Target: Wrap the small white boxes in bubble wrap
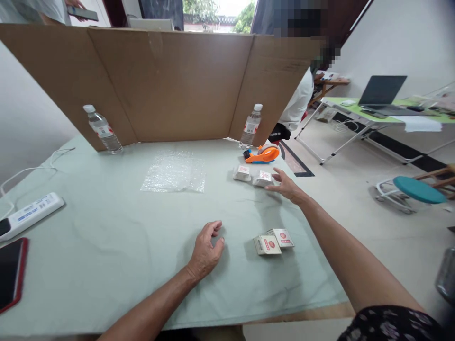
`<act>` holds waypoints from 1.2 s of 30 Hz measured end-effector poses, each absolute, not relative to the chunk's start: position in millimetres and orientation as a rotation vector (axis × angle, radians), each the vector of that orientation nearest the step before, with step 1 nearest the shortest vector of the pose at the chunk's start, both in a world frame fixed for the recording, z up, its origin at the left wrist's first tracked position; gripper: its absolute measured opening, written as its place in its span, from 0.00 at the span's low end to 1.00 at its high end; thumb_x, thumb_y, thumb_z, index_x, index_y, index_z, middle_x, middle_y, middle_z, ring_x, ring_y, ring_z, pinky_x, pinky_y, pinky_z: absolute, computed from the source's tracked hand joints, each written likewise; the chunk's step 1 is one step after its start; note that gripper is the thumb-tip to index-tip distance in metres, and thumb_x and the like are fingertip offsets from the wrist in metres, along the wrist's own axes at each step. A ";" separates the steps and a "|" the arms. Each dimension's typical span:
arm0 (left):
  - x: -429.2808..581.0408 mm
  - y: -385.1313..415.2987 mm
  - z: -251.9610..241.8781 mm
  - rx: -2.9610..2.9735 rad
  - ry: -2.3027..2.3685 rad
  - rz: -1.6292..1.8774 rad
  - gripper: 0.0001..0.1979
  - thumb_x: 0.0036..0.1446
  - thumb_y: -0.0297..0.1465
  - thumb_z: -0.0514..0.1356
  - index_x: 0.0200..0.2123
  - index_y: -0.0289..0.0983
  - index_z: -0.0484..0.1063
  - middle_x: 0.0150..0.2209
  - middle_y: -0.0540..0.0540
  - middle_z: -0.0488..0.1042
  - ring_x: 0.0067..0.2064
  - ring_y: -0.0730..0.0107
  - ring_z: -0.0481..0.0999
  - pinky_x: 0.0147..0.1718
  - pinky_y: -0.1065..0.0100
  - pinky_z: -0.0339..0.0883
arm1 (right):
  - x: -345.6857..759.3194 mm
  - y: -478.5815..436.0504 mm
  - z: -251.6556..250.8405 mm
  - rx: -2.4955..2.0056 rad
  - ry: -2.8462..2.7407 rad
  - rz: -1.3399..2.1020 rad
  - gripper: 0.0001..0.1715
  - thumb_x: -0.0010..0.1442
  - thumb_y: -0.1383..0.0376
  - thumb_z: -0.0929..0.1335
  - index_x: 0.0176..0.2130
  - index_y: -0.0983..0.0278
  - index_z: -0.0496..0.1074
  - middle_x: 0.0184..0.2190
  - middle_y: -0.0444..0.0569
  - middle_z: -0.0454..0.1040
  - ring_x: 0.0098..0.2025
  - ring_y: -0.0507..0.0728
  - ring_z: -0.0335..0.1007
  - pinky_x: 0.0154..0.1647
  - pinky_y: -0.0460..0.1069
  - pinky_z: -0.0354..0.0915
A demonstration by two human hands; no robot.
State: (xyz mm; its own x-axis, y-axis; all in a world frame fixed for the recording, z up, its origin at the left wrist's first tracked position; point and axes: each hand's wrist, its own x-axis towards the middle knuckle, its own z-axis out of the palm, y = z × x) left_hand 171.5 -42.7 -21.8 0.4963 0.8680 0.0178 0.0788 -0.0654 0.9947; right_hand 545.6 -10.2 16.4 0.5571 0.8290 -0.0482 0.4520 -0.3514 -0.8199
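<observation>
My right hand reaches to the right side of the table, thumb and fingers apart at the edge of a small box in clear wrapping. Whether the fingertips touch it I cannot tell. A second wrapped box lies just left of it. Nearer to me, two small cream boxes with red print, a front one and a rear one, sit against each other. My left hand hovers or rests over the cloth left of these, fingers curved and apart, holding nothing. Flat bubble wrap sheets lie farther back.
An orange tape dispenser lies behind the wrapped boxes. Two water bottles stand before a cardboard screen. At left are a power strip and a red-edged phone. People are partly visible behind the screen.
</observation>
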 end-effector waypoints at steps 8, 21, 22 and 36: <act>181.5 -51.4 16.1 1.009 0.739 0.638 0.25 0.44 0.24 0.66 0.49 0.34 0.72 0.48 0.38 0.75 0.47 0.62 0.75 0.50 0.60 0.68 | 486.8 -3.3 84.4 -1.946 -1.073 0.223 0.20 0.50 0.60 0.72 0.43 0.64 0.76 0.41 0.59 0.78 0.41 0.61 0.74 0.44 0.57 0.68; 191.5 -126.7 52.6 0.341 0.803 0.432 0.29 0.23 0.22 0.68 0.38 0.35 0.72 0.33 0.50 0.71 0.34 0.70 0.70 0.35 0.66 0.63 | 310.8 126.8 36.4 -1.915 -1.672 0.355 0.09 0.51 0.65 0.70 0.35 0.62 0.78 0.33 0.50 0.80 0.37 0.59 0.75 0.45 0.54 0.69; 184.4 -129.6 48.2 0.372 0.793 0.339 0.29 0.23 0.21 0.69 0.37 0.35 0.72 0.32 0.50 0.71 0.33 0.70 0.69 0.35 0.66 0.62 | 306.7 125.4 30.0 -1.926 -1.721 0.366 0.09 0.51 0.65 0.70 0.35 0.61 0.79 0.35 0.50 0.80 0.38 0.59 0.75 0.45 0.54 0.69; 71.1 93.1 42.2 1.579 1.241 0.865 0.16 0.51 0.22 0.57 0.44 0.35 0.76 0.45 0.42 0.79 0.45 0.64 0.77 0.50 0.62 0.70 | 345.0 144.0 47.3 -2.204 -1.897 0.127 0.19 0.59 0.66 0.63 0.44 0.63 0.80 0.41 0.53 0.82 0.43 0.61 0.77 0.43 0.52 0.68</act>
State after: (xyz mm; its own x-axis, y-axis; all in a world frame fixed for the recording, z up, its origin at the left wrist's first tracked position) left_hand 71.1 93.1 42.2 0.2452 0.9694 -0.0126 0.3235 -0.0695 0.9437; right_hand 345.0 144.0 47.3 0.1576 0.9839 0.0838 0.9639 -0.1348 -0.2295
